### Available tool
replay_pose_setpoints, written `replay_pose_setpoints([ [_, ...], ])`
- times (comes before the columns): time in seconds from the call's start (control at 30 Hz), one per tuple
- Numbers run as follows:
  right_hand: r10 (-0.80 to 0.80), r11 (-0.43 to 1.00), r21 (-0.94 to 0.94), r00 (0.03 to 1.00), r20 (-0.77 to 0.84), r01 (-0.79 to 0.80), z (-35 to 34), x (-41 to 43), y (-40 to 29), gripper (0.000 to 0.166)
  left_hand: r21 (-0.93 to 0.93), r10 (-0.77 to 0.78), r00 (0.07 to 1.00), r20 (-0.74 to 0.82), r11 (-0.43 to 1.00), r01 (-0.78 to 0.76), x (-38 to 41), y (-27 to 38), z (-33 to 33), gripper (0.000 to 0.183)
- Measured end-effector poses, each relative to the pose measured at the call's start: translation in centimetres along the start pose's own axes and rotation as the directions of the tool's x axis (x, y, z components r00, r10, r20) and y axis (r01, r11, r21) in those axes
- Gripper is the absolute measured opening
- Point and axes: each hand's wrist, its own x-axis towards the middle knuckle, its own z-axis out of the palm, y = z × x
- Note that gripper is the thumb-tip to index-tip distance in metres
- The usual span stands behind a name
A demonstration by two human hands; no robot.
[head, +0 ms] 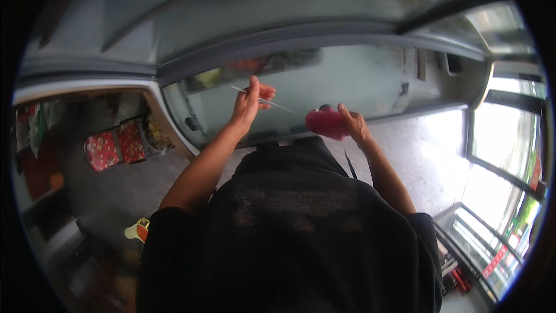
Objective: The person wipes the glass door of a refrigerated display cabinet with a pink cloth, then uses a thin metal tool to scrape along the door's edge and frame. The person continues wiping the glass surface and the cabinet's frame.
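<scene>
My left hand (pixel 252 103) holds a thin pale rod (pixel 280 106), perhaps a needle, which passes through the fingers. Its lower end slants towards the right hand. In my right hand (pixel 355 125) is a pink-red piece (pixel 325 122), soft-looking and blurred, with the thumb along its edge. A small dark patch shows at its top, and I cannot tell exactly what the piece is. The rod's tip and the pink-red piece are a short gap apart. Both hands are raised in front of my waist.
A framed glass panel (pixel 347 76) stands before me. Left, past a doorway frame (pixel 153 95), red floral-patterned items (pixel 115 145) rest near the grey floor (pixel 117 191). A yellow-and-orange object (pixel 138 229) is at lower left. Bright windows (pixel 499 139) line the right side.
</scene>
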Motion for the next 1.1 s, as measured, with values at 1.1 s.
replay_pose_setpoints([
  [1.1,-0.162,0.826,-0.541,0.854,-0.495,-0.157,5.9,-6.0,0.7,0.044,0.172,0.272,0.783,-0.559,0.962,-0.211,13.8,-2.2,-10.4,0.019],
])
